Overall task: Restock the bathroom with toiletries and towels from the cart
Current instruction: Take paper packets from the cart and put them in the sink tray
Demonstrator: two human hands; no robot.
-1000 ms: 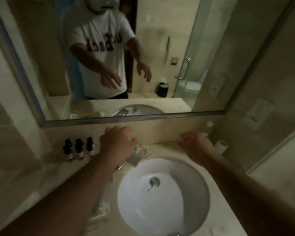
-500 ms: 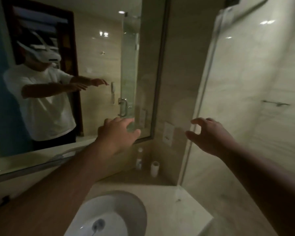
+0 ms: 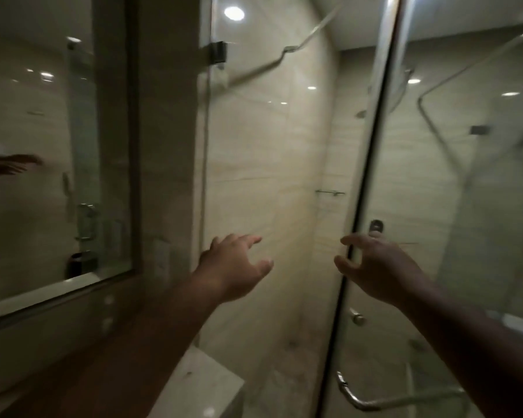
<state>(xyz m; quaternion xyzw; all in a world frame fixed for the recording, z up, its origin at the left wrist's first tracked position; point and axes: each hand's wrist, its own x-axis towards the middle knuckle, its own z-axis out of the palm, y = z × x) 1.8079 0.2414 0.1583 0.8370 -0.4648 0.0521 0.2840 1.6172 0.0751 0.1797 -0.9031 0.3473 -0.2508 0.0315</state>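
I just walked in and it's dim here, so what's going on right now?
A person faces the glass shower door, both arms stretched out. The left hand and right hand are open and hold nothing; the right hand is by the door's edge, above its handle. A mirror hangs on the left.

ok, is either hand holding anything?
No, the left hand and the right hand are both empty, fingers loosely spread, in front of the shower door.
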